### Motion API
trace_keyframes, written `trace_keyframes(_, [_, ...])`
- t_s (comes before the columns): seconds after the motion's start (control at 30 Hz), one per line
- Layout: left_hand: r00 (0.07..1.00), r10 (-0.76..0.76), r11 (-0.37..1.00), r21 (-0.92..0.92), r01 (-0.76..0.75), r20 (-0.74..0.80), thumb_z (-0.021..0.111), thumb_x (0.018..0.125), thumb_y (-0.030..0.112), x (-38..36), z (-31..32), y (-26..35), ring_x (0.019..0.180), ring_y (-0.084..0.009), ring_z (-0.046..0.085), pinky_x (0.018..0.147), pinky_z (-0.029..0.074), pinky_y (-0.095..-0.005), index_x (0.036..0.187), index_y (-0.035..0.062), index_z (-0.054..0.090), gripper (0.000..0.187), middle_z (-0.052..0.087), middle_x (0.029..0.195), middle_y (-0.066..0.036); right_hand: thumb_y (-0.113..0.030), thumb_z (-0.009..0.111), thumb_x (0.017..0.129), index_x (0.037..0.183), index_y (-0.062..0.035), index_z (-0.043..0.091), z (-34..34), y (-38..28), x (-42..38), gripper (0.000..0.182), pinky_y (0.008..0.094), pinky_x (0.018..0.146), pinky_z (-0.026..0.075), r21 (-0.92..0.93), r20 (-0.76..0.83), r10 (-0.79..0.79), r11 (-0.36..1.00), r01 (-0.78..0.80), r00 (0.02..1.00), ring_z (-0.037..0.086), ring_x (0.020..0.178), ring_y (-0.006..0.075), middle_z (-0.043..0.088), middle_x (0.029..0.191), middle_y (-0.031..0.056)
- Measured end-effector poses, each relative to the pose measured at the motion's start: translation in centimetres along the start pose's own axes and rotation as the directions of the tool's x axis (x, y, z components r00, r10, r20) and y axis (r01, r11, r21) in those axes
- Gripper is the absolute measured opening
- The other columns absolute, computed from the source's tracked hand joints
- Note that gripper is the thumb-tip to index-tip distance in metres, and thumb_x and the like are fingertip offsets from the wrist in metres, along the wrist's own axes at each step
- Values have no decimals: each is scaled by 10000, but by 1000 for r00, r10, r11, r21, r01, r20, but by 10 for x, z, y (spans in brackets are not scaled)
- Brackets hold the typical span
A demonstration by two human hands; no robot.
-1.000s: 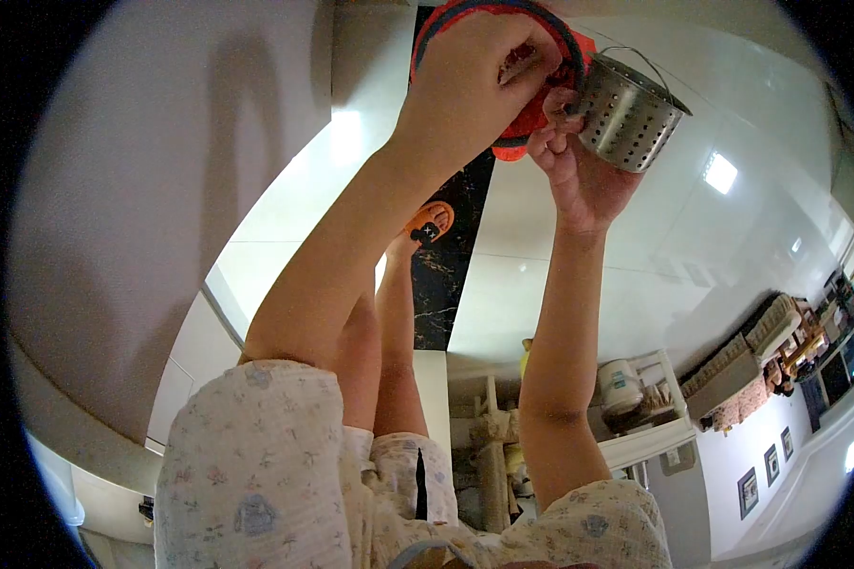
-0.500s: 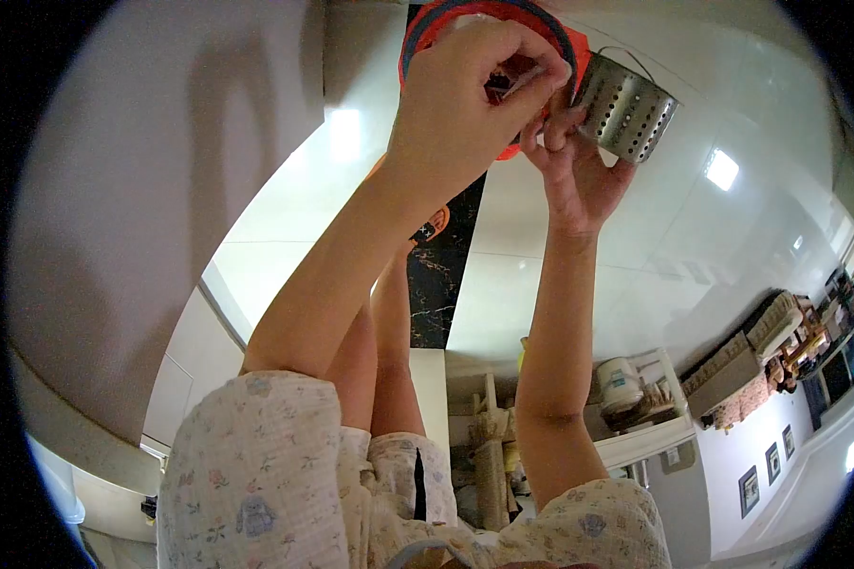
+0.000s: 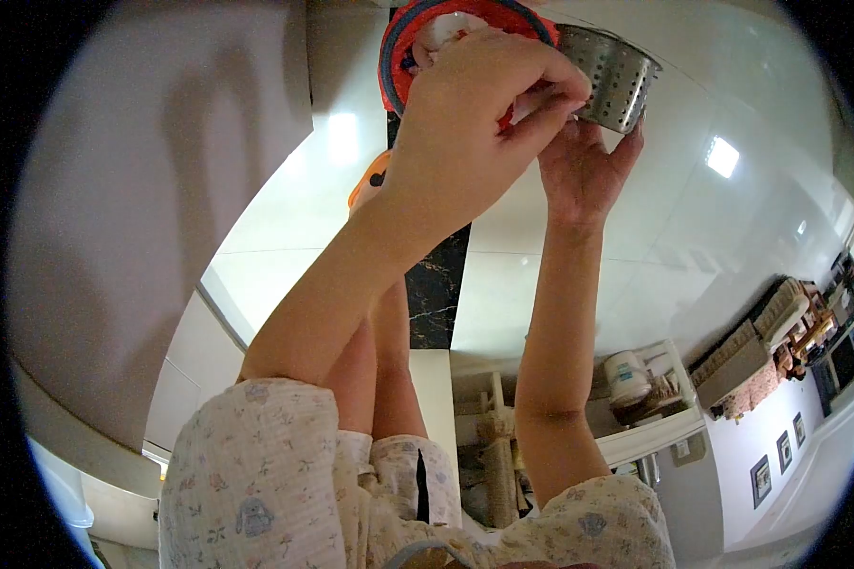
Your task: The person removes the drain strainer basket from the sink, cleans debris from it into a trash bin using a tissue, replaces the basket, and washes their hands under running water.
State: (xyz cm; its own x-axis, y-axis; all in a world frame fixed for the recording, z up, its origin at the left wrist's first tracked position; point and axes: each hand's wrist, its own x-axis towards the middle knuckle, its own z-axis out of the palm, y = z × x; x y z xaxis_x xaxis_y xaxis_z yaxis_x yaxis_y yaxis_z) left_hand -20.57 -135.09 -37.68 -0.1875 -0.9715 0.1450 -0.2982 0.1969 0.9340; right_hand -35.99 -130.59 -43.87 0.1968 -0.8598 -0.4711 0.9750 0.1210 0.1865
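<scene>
My right hand [image 3: 584, 175] holds a perforated metal strainer basket [image 3: 617, 81] from below, its thumb on the near side. The basket is tilted and has a thin wire handle at its rim. My left hand [image 3: 489, 109] is closed in a pinch, with the fingertips at the basket's left side. What the pinch holds, if anything, I cannot make out. Behind the left hand is a bin with a red liner [image 3: 396, 66] and a dark rim. Whitish scraps [image 3: 451, 28] show inside it, and the left hand hides much of it.
Glossy light floor tiles [image 3: 655, 218] surround a black marble strip [image 3: 436, 294]. An orange slipper [image 3: 365, 180] is on my foot, left of the strip. A grey wall or panel [image 3: 161, 190] stands at left. A white shelf [image 3: 674, 389] and a sofa [image 3: 740, 360] are at lower right.
My left hand has moved right, from over the bin to the basket's side, still pinched. The basket and my right hand have shifted slightly up and left in view.
</scene>
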Motion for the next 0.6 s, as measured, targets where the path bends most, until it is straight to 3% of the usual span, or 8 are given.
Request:
trace_keyframes(0.1, [991, 127, 992, 16, -126, -41, 673, 779, 59, 8, 7, 2, 803, -162, 640, 661, 518, -259, 895, 82, 644, 122, 645, 881, -54, -459, 535, 859, 1245, -17, 437, -1, 0, 5, 595, 394, 1013, 372, -216, 76, -85, 971, 100, 993, 444, 1194, 251, 482, 1254, 145])
trace_keyframes(0.2, [993, 96, 986, 132, -105, 75, 676, 767, 93, 10, 10, 7, 806, -224, 632, 665, 513, -301, 888, 95, 645, 125, 632, 900, -85, -444, 543, 857, 1234, -26, 452, 19, 15, 4, 570, 417, 994, 390, -506, -82, -318, 830, 236, 945, 452, 1182, 282, 483, 1245, 156])
trace_keyframes(0.3, [980, -96, 931, 363, 26, 176, 681, 756, 135, 0, 4, 2, 790, -279, 617, 694, 501, -349, 882, 96, 643, 137, 625, 888, -110, -426, 545, 858, 1257, -56, 438, 16, 10, 10, 555, 462, 972, 410, -486, -60, -371, 821, 298, 927, 459, 1168, 331, 466, 1260, 169])
trace_keyframes(0.4, [907, -389, 885, 339, 319, 162, 675, 762, 149, -9, -5, -6, 802, -289, 618, 728, 495, -376, 892, 83, 639, 151, 631, 886, -110, -403, 542, 858, 1283, -87, 419, 22, 6, 16, 543, 498, 951, 421, -508, 45, -330, 805, 306, 943, 462, 1152, 368, 447, 1275, 178])
trace_keyframes(0.43, [936, -330, 913, 294, 283, 124, 613, 780, 84, -10, -6, -5, 801, -269, 596, 734, 475, -371, 864, 51, 620, 91, 637, 813, -113, -404, 536, 860, 1288, -92, 413, 22, 5, 18, 543, 505, 952, 418, -513, 74, -329, 797, 319, 941, 458, 1156, 369, 442, 1280, 178])
trace_keyframes(0.5, [966, -245, 952, 211, 223, 83, 620, 773, 78, -8, -4, -5, 798, -267, 594, 740, 471, -375, 889, 58, 620, 118, 631, 815, -108, -407, 523, 865, 1299, -102, 403, 21, 4, 18, 544, 520, 954, 412, -525, 122, -330, 779, 343, 936, 451, 1163, 372, 433, 1290, 178])
trace_keyframes(0.6, [994, -87, 981, 179, 74, 63, 637, 763, 59, 1, 0, -5, 829, -254, 614, 763, 489, -353, 949, 99, 638, 190, 632, 875, -97, -415, 513, 869, 1287, -97, 414, 27, 6, 18, 535, 477, 960, 418, -546, 14, -333, 788, 286, 943, 462, 1151, 342, 459, 1262, 167])
